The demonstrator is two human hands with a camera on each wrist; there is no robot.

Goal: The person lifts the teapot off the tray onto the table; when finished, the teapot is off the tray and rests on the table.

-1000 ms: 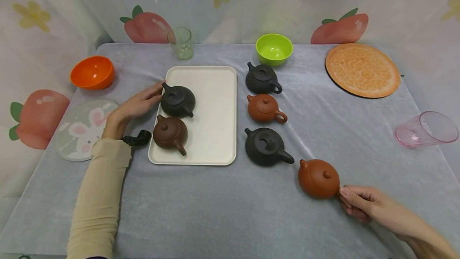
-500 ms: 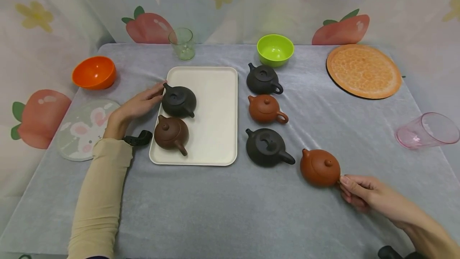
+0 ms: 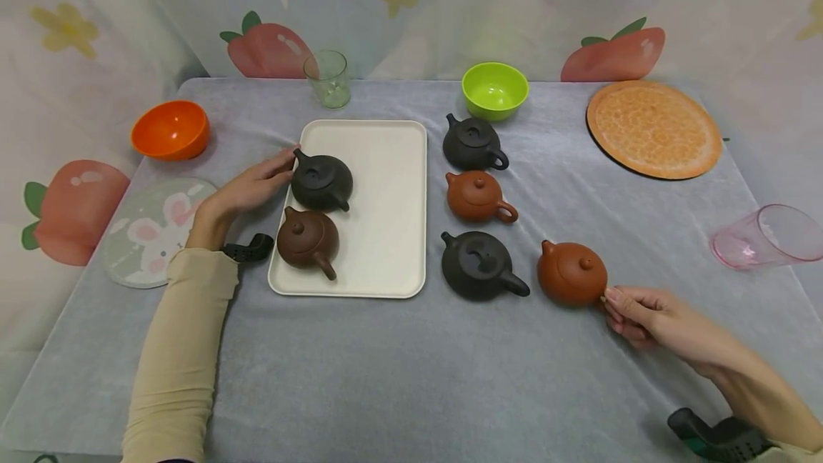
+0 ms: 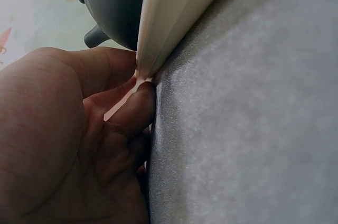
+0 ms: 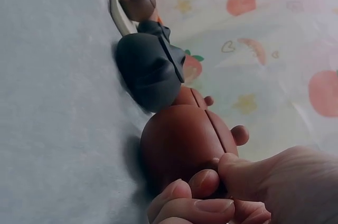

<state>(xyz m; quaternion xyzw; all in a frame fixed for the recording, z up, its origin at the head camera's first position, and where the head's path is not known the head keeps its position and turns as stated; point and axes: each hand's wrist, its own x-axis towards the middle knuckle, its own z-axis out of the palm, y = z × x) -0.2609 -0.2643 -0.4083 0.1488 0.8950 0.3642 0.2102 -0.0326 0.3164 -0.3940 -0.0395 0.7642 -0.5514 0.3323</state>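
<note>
My right hand point(image 3: 619, 304) grips the handle of a red-brown teapot point(image 3: 572, 275) standing on the grey cloth, just right of a black teapot point(image 3: 476, 265). The right wrist view shows my right hand point(image 5: 211, 182) with fingers curled round the back of the red-brown teapot point(image 5: 182, 145), the black teapot point(image 5: 148, 71) beyond it. My left hand point(image 3: 260, 181) lies at the left rim of the cream tray point(image 3: 386, 234). In the left wrist view, thumb and index finger of my left hand point(image 4: 140, 81) pinch the tray's rim point(image 4: 179, 12). A black teapot point(image 3: 321, 181) and a dark brown teapot point(image 3: 308, 238) stand on the tray.
Right of the tray stand a red teapot point(image 3: 477, 196) and another black one point(image 3: 472, 143). A green bowl point(image 3: 495, 89) and a glass point(image 3: 328, 78) sit at the back, an orange bowl point(image 3: 170, 129) and rabbit mat point(image 3: 144, 231) left, an orange plate point(image 3: 654, 128) and tipped pink cup point(image 3: 765, 236) right.
My right hand has slid the red-brown teapot away from me, up beside the near black teapot. My left hand has stayed at the tray's rim.
</note>
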